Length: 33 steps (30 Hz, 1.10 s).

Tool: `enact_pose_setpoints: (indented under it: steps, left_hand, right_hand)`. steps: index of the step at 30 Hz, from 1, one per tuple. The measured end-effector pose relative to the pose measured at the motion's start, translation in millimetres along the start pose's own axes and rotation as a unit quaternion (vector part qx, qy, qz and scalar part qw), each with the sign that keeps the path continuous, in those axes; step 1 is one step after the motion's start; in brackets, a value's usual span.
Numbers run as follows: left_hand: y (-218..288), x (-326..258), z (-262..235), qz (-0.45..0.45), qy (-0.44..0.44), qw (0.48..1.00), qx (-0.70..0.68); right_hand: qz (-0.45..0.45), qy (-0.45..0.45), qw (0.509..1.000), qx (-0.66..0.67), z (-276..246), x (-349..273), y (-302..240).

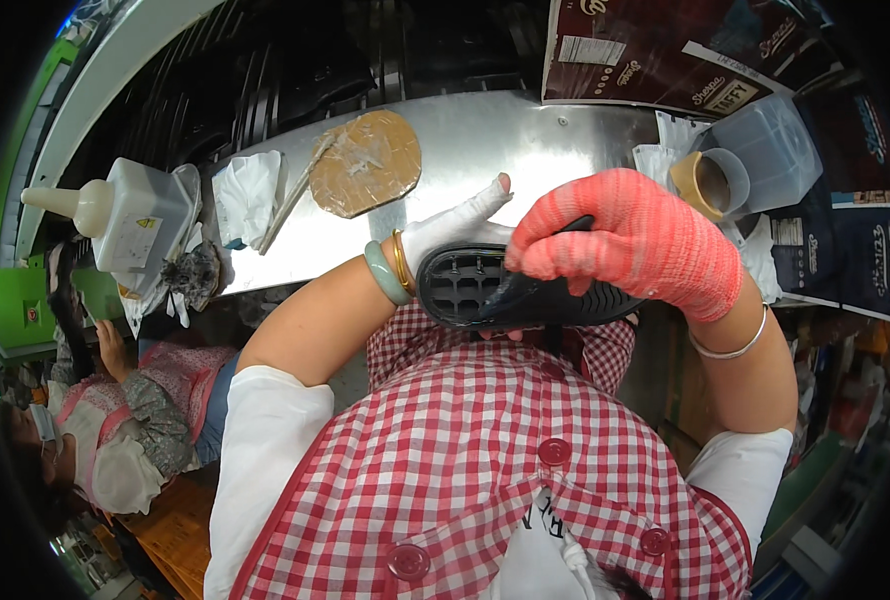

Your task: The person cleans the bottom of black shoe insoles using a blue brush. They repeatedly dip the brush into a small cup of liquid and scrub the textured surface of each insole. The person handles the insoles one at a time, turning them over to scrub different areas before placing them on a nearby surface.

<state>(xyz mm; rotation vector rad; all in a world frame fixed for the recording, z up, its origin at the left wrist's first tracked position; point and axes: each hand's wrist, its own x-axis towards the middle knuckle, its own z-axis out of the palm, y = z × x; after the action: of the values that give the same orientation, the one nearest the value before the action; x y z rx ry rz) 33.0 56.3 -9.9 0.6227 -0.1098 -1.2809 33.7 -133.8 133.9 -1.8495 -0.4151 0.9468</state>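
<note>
We see a black shoe sole [465,285], its latticed heel end directly below the fingertips of the right hand [625,240] and its far end running rightward beneath that hand. The left hand [443,232], in a white glove with a bare thumb tip, supports the sole, its fingers curled underneath and its thumb stretched wide, away from the sole. The right hand wears a coral knit glove; its fingers are bent, tips drawn together over the sole, but we cannot tell whether they pinch anything. Beyond and left of the left thumb, a brown, tape-covered disc [370,165] lies on a metal worktable [485,140]. Farther left of those fingers stands a white squeeze bottle [135,215]; beyond the right fingers, to their right, sits a translucent plastic container [770,150].
</note>
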Motion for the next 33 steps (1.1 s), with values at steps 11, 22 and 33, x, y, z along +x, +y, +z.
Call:
enact_pose_setpoints:
  steps: [11,22,33]
  left_hand:
    - [-2,10,5,-0.018,-0.01,1.0,-0.006]
    - [43,3,15,0.406,0.074,0.905,0.1]
    - [-34,-23,-29,0.382,0.237,0.893,-0.025]
  right_hand:
    - [-0.012,0.11,0.989,0.095,-26,-53,83]
    - [-0.102,0.567,0.808,0.123,-71,-121,103]
    - [-0.082,0.603,0.783,0.132,-104,-97,167]
